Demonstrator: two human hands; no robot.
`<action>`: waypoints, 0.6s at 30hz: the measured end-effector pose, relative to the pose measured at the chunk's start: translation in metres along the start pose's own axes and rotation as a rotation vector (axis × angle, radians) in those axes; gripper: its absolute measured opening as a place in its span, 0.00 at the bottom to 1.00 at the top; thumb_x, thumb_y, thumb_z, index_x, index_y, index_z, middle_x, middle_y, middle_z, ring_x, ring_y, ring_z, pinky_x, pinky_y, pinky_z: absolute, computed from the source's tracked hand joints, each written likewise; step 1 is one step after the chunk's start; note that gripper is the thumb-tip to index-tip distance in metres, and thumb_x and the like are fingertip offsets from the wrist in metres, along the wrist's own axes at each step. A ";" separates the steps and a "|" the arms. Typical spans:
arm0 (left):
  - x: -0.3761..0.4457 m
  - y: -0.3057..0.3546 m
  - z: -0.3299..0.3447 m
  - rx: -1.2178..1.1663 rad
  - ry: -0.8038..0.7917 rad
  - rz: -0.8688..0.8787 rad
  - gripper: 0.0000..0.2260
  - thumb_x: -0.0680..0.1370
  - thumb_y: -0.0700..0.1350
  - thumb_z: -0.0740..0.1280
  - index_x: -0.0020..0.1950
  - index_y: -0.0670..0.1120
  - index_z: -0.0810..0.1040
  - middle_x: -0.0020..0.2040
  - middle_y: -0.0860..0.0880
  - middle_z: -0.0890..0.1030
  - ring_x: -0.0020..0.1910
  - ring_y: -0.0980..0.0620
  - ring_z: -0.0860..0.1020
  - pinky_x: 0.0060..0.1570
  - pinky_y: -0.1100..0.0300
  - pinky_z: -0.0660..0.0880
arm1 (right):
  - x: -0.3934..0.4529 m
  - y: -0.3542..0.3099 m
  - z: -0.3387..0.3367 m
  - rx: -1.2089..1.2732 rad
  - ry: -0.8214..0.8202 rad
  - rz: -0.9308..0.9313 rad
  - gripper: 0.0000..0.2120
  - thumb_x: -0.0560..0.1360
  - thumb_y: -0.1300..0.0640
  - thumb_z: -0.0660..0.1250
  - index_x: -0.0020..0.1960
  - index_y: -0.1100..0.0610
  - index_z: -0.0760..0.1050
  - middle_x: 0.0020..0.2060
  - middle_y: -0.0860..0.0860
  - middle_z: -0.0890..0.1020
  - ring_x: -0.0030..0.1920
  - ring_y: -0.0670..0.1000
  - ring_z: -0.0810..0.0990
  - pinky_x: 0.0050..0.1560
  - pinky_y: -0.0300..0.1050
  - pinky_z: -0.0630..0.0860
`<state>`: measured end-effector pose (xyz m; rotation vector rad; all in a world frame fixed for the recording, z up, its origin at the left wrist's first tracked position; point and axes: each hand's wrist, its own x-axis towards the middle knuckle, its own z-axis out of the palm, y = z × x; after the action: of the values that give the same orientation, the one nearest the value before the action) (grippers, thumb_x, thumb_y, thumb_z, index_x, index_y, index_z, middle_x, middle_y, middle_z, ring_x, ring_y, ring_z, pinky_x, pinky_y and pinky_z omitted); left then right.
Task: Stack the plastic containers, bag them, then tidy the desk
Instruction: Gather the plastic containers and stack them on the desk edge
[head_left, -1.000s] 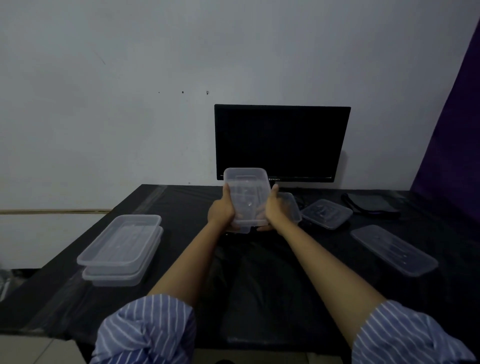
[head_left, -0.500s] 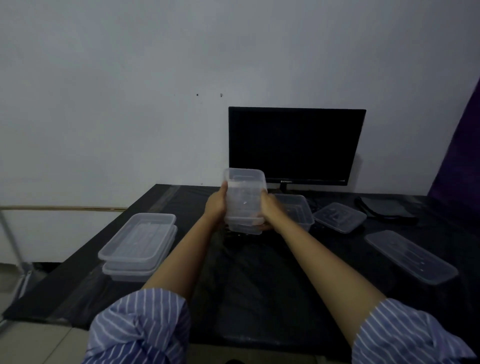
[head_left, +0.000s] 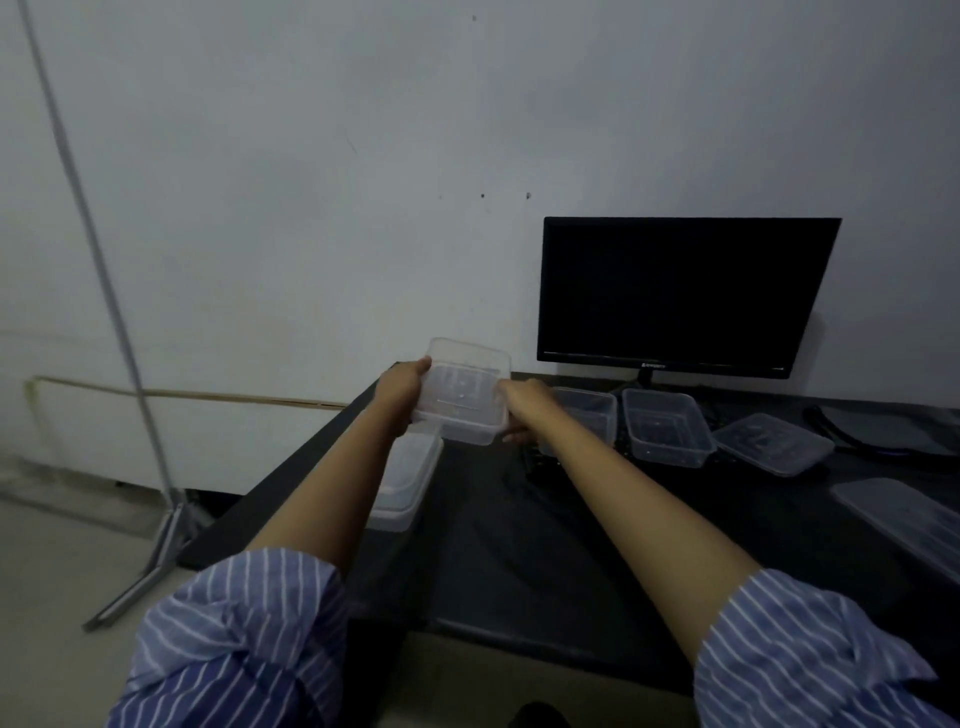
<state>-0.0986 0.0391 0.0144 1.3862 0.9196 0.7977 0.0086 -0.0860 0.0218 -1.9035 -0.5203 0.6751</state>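
Both hands, left hand and right hand, have carried the clear rectangular plastic container leftward, gripping it above the black desk's left edge.

Both hands have carried the clear plastic container from in front of the dark monitor toward nine o'clock; the left hand and right hand now hold it above the stacked lids at the desk's left edge. The camera has swung toward nine o'clock too, bringing a metal stand into view. A second empty container shows beneath the monitor.
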 end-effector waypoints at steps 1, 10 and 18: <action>-0.002 0.003 -0.007 0.011 0.026 0.022 0.19 0.77 0.49 0.66 0.61 0.37 0.77 0.58 0.40 0.80 0.56 0.40 0.78 0.59 0.46 0.76 | -0.002 0.000 0.005 0.030 -0.022 -0.032 0.13 0.78 0.54 0.62 0.54 0.64 0.73 0.37 0.59 0.79 0.31 0.55 0.79 0.37 0.49 0.81; -0.011 -0.012 -0.071 0.127 0.206 0.019 0.17 0.74 0.46 0.68 0.56 0.35 0.79 0.53 0.39 0.79 0.48 0.42 0.77 0.46 0.52 0.73 | -0.021 0.000 0.050 0.091 -0.175 -0.146 0.09 0.77 0.60 0.63 0.52 0.65 0.74 0.37 0.57 0.79 0.30 0.52 0.80 0.33 0.44 0.79; -0.011 -0.034 -0.093 0.251 0.211 0.024 0.12 0.75 0.44 0.65 0.52 0.37 0.78 0.51 0.41 0.74 0.51 0.41 0.75 0.46 0.52 0.70 | -0.025 0.009 0.068 0.038 -0.222 -0.118 0.13 0.78 0.60 0.65 0.57 0.69 0.74 0.46 0.59 0.80 0.32 0.51 0.81 0.35 0.45 0.81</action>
<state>-0.1886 0.0698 -0.0157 1.5523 1.2016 0.8807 -0.0539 -0.0595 -0.0039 -1.7571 -0.7497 0.8176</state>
